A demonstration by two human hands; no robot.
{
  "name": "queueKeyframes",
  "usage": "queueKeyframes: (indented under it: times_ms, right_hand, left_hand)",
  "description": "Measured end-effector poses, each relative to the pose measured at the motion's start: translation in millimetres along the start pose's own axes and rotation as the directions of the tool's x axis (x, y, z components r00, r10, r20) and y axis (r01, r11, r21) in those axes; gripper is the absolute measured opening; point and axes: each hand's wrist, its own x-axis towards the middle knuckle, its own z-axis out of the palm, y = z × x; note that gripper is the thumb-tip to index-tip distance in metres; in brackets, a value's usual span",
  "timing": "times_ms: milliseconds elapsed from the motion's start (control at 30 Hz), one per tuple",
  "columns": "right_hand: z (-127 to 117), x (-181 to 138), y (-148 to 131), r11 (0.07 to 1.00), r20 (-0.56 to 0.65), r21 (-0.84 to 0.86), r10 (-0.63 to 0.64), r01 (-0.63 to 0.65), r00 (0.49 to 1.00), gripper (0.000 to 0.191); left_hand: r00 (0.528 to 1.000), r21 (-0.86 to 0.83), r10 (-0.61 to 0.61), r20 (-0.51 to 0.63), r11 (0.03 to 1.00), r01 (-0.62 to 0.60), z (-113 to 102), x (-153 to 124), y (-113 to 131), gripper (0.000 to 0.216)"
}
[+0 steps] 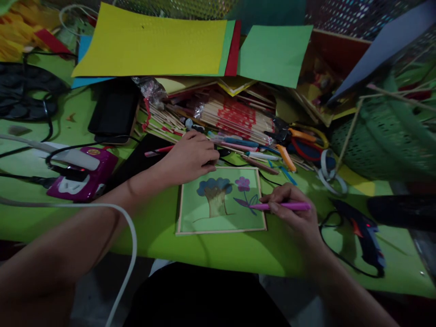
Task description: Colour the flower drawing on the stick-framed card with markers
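On the table lies a green drawing (190, 200) edged with thin wooden sticks, showing a brown tree with a blue crown and a pink flower. My right hand (289, 211) is closed round a pink marker pen (293, 206), its tip touching the picture near the flower's purple leaf. At the drawing's upper left edge rests my left hand (197, 156), fingers bent loosely, thumb apart, nothing visible in it. Just beyond it several pens (238, 144) lie among thin wooden sticks (163, 119).
A glue gun (363, 234) with a red light lies at right, near a green basket (354, 150). Scissors (306, 147) sit behind. At left are a purple power strip (85, 175) and cables. Coloured sheets (153, 43) stand at the back. A white cable (131, 245) crosses in front.
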Motion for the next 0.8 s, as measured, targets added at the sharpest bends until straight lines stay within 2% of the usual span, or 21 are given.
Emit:
queueKeyframes:
  times_ms: [267, 800]
  right_hand:
    - [-1.4, -1.1, 3.8, 1.000, 0.006, 0.031, -0.005, 0.005, 1.000, 0.013]
    - [5.1, 2.1, -5.6, 0.994, 0.027, -0.098, -0.034, 0.036, 0.999, 0.015]
  left_hand:
    - [1.000, -0.002, 0.008, -0.013, 1.000, -0.008, 0.0, -0.3, -0.4, 0.014]
    - [1.000, 0.013, 0.011, -0.011, 1.000, -0.011, 1.8, -1.3, -0.5, 0.012]
